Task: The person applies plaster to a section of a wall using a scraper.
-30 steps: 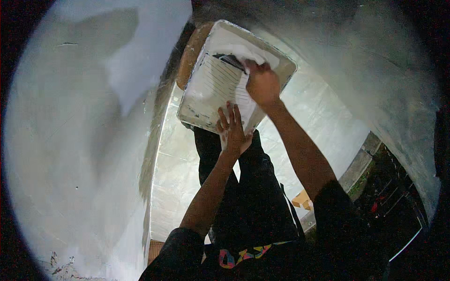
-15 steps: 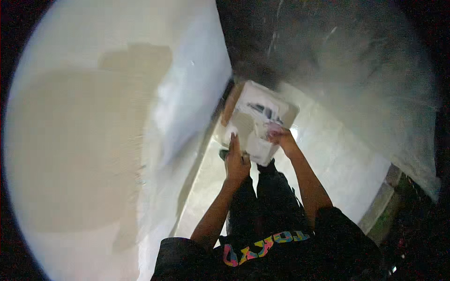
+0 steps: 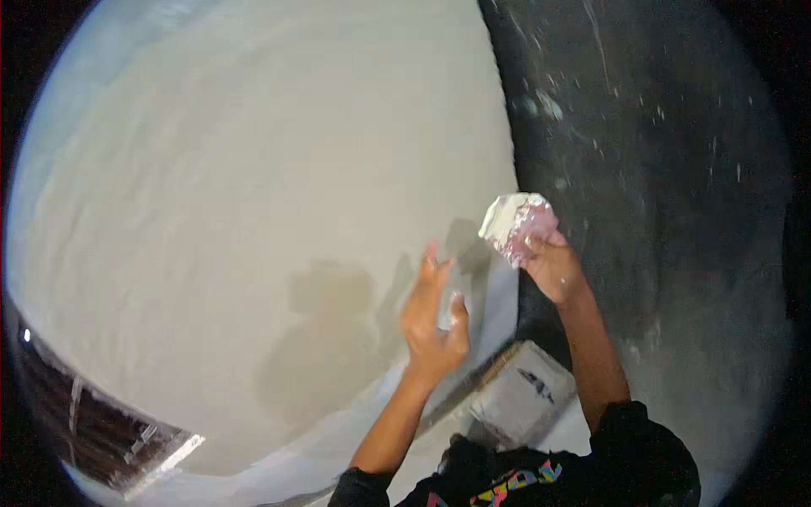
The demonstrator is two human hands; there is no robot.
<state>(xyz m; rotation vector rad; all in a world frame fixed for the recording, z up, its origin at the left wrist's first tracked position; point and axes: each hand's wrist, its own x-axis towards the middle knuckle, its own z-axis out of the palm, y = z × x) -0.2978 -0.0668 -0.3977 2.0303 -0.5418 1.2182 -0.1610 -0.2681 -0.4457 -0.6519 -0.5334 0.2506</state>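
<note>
My right hand (image 3: 555,269) grips a flat pinkish scraper (image 3: 530,237) by its lower edge. A thick layer of wet white putty (image 3: 504,218) covers the scraper's upper left part. My left hand (image 3: 432,321) is raised with its fingers apart, holding nothing. White smears show on its fingertips. Behind both hands is a pale, smooth wall surface (image 3: 253,194), with the scraper close to its right edge. Whether the scraper touches the wall, I cannot tell. Below my right forearm sits a whitish box-shaped container (image 3: 515,401) with a dark mark in it.
A dark grey surface (image 3: 659,186) with white splashes and streaks runs along the right, beside the pale wall's edge. At the lower left is a dark brown opening (image 3: 101,422) with a pale edge. Shadows of my head and hands fall on the wall.
Both hands have come up from the container to the wall. The right hand now holds the putty-covered scraper up, and the left hand has left the container. My view has swung toward the wall.
</note>
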